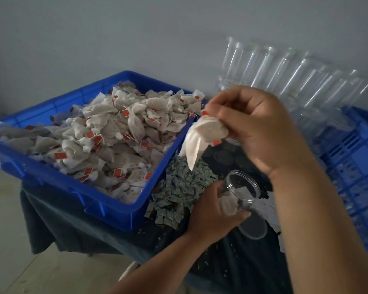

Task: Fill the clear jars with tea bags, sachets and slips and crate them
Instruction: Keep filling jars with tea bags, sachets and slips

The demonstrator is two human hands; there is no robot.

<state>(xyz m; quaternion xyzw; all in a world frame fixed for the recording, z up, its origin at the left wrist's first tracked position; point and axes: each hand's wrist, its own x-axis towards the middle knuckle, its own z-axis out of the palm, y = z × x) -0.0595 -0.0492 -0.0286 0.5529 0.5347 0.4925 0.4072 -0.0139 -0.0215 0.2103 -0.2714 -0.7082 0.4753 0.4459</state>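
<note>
White, red-tagged tea bags (202,132) are held by the right hand (255,128). Left of it, a blue bin (106,200) is seen.

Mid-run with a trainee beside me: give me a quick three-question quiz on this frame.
1. True or false: the left hand grips the clear jar.
2. The right hand holds: A tea bags; B a lid; C sachets.
3. Fill in: the loose tea bags are heaped in the blue ____.
Key: 1 true; 2 A; 3 bin.
</note>
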